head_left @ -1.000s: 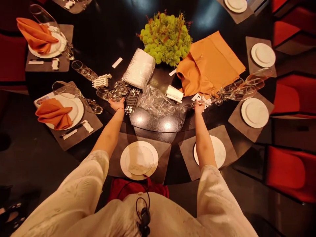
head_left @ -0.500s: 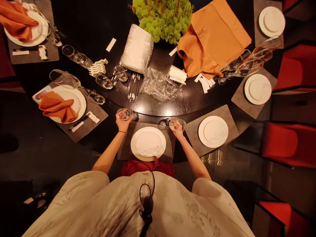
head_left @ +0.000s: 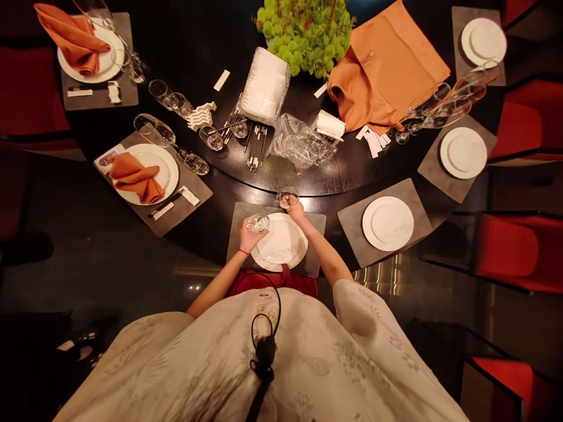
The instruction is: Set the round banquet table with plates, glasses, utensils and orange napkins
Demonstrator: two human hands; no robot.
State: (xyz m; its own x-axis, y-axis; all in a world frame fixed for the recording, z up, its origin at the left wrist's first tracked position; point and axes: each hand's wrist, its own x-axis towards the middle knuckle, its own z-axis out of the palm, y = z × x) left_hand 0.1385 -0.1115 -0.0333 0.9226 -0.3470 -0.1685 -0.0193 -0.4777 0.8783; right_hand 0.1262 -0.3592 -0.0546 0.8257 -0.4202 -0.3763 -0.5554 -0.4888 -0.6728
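My left hand (head_left: 250, 238) is closed around a clear drinking glass (head_left: 258, 223), held over the left edge of the white plate (head_left: 281, 241) in front of me. Just beyond the plate's far rim, my right hand (head_left: 297, 213) grips a second clear glass, a stemmed one by its look (head_left: 288, 198). Its base is hidden, so I cannot tell whether it touches the table. Under the plate lies a grey placemat (head_left: 234, 246).
Chopsticks (head_left: 256, 149), crumpled plastic film (head_left: 301, 143), wrapped white items (head_left: 265, 85) and orange cloths (head_left: 387, 70) lie farther in. A laid setting with an orange napkin (head_left: 137, 177) is at left. More glasses (head_left: 211, 138) stand nearby; a plate (head_left: 387, 223) is at right.
My hands have come closer together. The right one has moved left and away from me with its glass, to behind the plate; the left one has come over the plate's edge. The view has shifted left.
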